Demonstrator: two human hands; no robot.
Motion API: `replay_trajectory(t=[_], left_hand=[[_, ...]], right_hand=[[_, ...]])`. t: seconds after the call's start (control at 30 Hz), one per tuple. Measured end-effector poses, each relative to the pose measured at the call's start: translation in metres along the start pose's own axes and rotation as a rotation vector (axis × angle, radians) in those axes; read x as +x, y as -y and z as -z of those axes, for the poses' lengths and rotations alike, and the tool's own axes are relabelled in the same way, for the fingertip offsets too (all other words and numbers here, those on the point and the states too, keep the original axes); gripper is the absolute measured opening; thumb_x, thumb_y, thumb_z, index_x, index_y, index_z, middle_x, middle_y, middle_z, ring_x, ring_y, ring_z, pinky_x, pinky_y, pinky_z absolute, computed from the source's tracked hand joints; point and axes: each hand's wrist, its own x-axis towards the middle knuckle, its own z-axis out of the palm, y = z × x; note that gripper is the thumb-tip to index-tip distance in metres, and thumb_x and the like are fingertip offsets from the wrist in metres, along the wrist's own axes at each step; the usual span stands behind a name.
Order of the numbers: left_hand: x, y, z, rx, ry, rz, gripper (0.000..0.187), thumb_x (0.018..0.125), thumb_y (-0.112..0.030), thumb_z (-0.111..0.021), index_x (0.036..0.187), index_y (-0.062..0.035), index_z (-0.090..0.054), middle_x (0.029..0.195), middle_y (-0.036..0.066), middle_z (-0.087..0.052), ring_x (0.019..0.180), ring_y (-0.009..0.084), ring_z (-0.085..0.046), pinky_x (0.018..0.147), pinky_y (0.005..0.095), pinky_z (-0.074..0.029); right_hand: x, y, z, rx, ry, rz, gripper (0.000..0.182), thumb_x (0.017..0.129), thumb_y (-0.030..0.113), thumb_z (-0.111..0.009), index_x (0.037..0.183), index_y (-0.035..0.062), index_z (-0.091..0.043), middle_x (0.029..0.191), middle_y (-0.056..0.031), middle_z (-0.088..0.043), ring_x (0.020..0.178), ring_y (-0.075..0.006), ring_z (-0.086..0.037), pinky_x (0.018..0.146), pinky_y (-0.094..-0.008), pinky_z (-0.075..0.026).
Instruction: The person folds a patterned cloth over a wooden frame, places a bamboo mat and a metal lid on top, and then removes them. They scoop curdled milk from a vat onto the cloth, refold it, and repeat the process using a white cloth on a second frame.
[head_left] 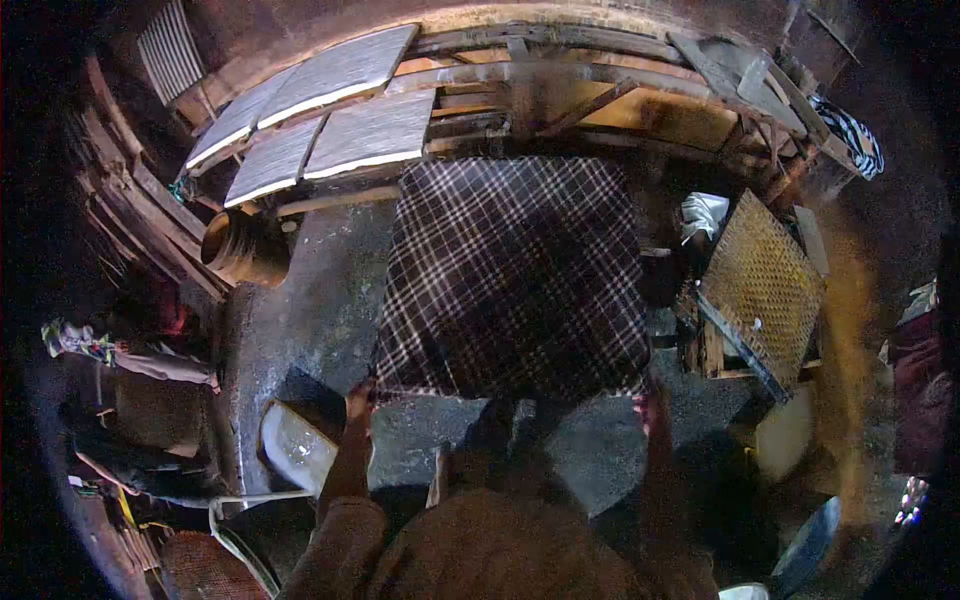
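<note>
A dark plaid cloth (515, 280) with pale crossing stripes is stretched out flat in front of me, roughly square, like a panel. My left hand (360, 400) is closed on its near left corner. At the near right corner, my right hand (650, 405) grips the edge too, in deeper shadow. The cloth's far edge reaches close to the wooden rack (480, 70) in this view. Whether a board or frame lies under the cloth I cannot tell.
Pale sheets on boards (370, 135) lie on the rack at the back left. A woven yellowish panel (765, 285) rests on a wooden stand at right. A brown pot (245, 248) and wooden planks (150, 210) are at left, with a pale basin (298, 448) nearer me.
</note>
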Motion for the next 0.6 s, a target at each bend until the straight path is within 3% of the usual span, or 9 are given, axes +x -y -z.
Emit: replay_trajectory(t=[0.03,0.07,0.17,0.23,0.3,0.43,0.5,0.57,0.6], left_hand=[[-0.031,-0.04,-0.001,-0.465,0.067,0.035,0.038,0.072,-0.033,-0.058,0.102,-0.0097,-0.054,0.089,0.003,-0.056,0.081,0.0208,-0.053,0.064,0.0368,-0.041],[-0.061,-0.086,-0.004,-0.28,0.055,0.047,0.036,0.071,-0.035,-0.061,0.098,-0.0112,-0.055,0.083,0.002,-0.057,0.07,0.0164,-0.053,0.058,0.0324,-0.042],[-0.039,-0.069,0.014,-0.21,0.201,-0.019,0.034,0.07,-0.035,-0.063,0.094,-0.0117,-0.056,0.077,0.001,-0.057,0.061,0.0132,-0.053,0.048,0.0265,-0.041],[-0.042,-0.079,0.024,0.034,0.057,-0.089,0.026,0.07,-0.035,-0.062,0.083,-0.0116,-0.059,0.069,0.0,-0.056,0.056,0.0102,-0.05,0.046,0.0233,-0.04],[-0.001,-0.042,0.068,0.669,-0.16,-0.728,0.025,0.071,-0.033,-0.061,0.07,-0.0085,-0.06,0.061,0.001,-0.055,0.053,0.0102,-0.049,0.044,0.0255,-0.041],[-0.006,-0.031,0.059,0.222,-0.319,-0.581,0.031,0.072,-0.033,-0.059,0.074,-0.0028,-0.062,0.066,0.004,-0.06,0.06,0.0123,-0.055,0.052,0.0302,-0.044],[0.008,-0.029,0.036,-0.001,-0.175,-0.402,0.036,0.072,-0.037,-0.058,0.08,-0.0019,-0.062,0.081,0.01,-0.06,0.066,0.0181,-0.057,0.055,0.033,-0.045],[0.065,0.007,0.009,-0.951,0.531,-0.592,0.049,0.071,-0.045,-0.058,0.096,-0.0025,-0.059,0.101,0.017,-0.054,0.083,0.0277,-0.056,0.068,0.0386,-0.046],[0.05,-0.016,0.005,-0.63,0.47,-0.362,0.056,0.073,-0.048,-0.054,0.107,-0.0041,-0.052,0.11,0.017,-0.048,0.094,0.0314,-0.05,0.078,0.0423,-0.041]], right_hand=[[-0.016,0.035,-0.012,0.232,-0.009,-0.206,0.05,0.075,0.017,-0.059,0.118,0.0104,-0.036,0.098,-0.0057,-0.052,0.07,-0.0203,-0.056,0.051,-0.0324,-0.046],[-0.025,0.041,-0.014,0.244,0.156,-0.069,0.034,0.077,0.02,-0.056,0.104,0.0039,-0.045,0.079,-0.0129,-0.056,0.065,-0.0242,-0.057,0.052,-0.0341,-0.048],[-0.033,0.076,0.001,0.134,0.129,-0.182,0.032,0.076,0.017,-0.057,0.104,0.0079,-0.045,0.084,-0.0054,-0.055,0.063,-0.018,-0.055,0.049,-0.0317,-0.044],[0.031,0.034,0.077,-0.585,-0.128,0.196,0.023,0.079,0.021,-0.054,0.096,0.0065,-0.05,0.079,-0.0071,-0.054,0.061,-0.0162,-0.054,0.05,-0.0311,-0.043],[0.005,0.066,0.081,-1.439,-0.616,0.543,0.029,0.081,0.026,-0.049,0.072,0.0003,-0.056,0.071,-0.0111,-0.056,0.055,-0.0208,-0.05,0.053,-0.0318,-0.042],[-0.007,0.057,0.057,-0.672,-0.526,0.546,0.031,0.081,0.029,-0.05,0.097,0.0032,-0.046,0.093,-0.0114,-0.051,0.074,-0.0197,-0.05,0.064,-0.0354,-0.041],[-0.002,0.033,0.033,-0.315,-0.452,0.431,0.04,0.081,0.03,-0.051,0.11,0.0046,-0.041,0.104,-0.0116,-0.048,0.083,-0.0191,-0.05,0.07,-0.0372,-0.041],[0.017,-0.009,0.02,-0.071,-0.414,0.35,0.052,0.081,0.032,-0.052,0.123,0.006,-0.036,0.115,-0.0117,-0.045,0.092,-0.0185,-0.049,0.076,-0.039,-0.04],[0.068,-0.096,0.052,0.134,-0.257,0.426,0.054,0.081,0.032,-0.052,0.125,0.0064,-0.033,0.117,-0.0118,-0.043,0.097,-0.0208,-0.047,0.078,-0.0394,-0.04]])
